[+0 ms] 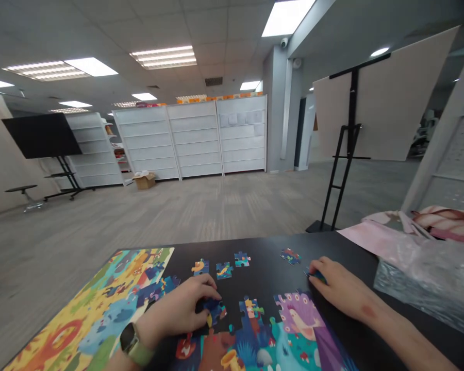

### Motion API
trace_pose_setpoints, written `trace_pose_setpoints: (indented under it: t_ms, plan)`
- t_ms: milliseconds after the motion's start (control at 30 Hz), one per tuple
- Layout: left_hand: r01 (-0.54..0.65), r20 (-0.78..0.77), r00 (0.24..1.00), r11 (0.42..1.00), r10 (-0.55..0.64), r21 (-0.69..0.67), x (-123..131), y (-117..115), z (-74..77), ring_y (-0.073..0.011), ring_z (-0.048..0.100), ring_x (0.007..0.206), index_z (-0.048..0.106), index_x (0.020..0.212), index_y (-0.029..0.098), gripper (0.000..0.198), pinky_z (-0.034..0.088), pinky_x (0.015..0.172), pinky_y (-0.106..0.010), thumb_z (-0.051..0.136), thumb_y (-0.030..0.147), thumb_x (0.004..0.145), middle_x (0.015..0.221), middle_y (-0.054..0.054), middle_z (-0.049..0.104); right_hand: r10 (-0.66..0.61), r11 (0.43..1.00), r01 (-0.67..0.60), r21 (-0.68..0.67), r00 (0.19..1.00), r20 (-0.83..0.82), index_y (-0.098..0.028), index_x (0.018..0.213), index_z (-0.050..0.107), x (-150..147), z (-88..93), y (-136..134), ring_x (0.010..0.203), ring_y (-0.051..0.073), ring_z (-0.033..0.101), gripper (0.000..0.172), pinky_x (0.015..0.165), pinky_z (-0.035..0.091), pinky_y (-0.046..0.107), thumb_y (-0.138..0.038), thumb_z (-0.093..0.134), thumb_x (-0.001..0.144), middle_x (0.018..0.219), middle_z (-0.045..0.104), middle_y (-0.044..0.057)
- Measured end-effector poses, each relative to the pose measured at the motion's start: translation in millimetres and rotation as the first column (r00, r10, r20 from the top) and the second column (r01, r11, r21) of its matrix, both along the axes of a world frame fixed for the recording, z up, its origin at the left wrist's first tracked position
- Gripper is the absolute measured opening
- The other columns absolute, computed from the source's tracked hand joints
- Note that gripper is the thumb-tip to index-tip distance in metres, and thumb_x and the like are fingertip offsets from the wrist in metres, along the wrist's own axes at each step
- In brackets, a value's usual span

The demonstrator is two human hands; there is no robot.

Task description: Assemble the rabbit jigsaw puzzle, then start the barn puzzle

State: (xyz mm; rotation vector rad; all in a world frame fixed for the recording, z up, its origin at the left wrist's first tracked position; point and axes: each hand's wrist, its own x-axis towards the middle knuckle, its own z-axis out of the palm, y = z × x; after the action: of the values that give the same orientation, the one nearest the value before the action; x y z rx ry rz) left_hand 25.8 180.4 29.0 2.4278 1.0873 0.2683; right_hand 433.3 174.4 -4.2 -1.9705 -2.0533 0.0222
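Observation:
My left hand (189, 304), with a watch (129, 337) on its wrist, curls its fingers over a dark blue puzzle piece (215, 312) just above the partly joined jigsaw puzzle (255, 345). On the right, my right hand (334, 283) pinches another puzzle piece (317, 276) close to the tabletop; its fingers partly cover it. Loose pieces lie beyond the hands: an orange and blue piece (200, 266), a blue piece (224, 270), a second blue piece (242, 259) and a reddish piece (291, 256). The joined part shows a purple peacock (299, 314).
A colourful picture sheet (100, 309) lies at the left of the black table (263, 283), with several pieces on its right side. Clear plastic wrapping (429, 278) and pink bags (386, 232) sit at the right. Beyond stand a black easel (342, 175) and white shelves (197, 139).

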Motion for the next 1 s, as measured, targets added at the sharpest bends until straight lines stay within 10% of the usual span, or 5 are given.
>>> trace_pose_setpoints:
  t_ms: [1000]
  plan:
    - [0.08, 0.129, 0.989, 0.993, -0.069, -0.089, 21, -13, -0.8, -0.0198, 0.061, 0.112, 0.077, 0.102, 0.03, 0.04, 0.045, 0.103, -0.029, 0.072, 0.006, 0.07, 0.122, -0.001, 0.06, 0.067, 0.993, -0.065, -0.101, 0.998, 0.017, -0.023, 0.096, 0.068, 0, 2.0, -1, 0.093, 0.026, 0.064, 0.02, 0.082, 0.044, 0.036, -0.027, 0.049, 0.093, 0.102, 0.066, 0.007]
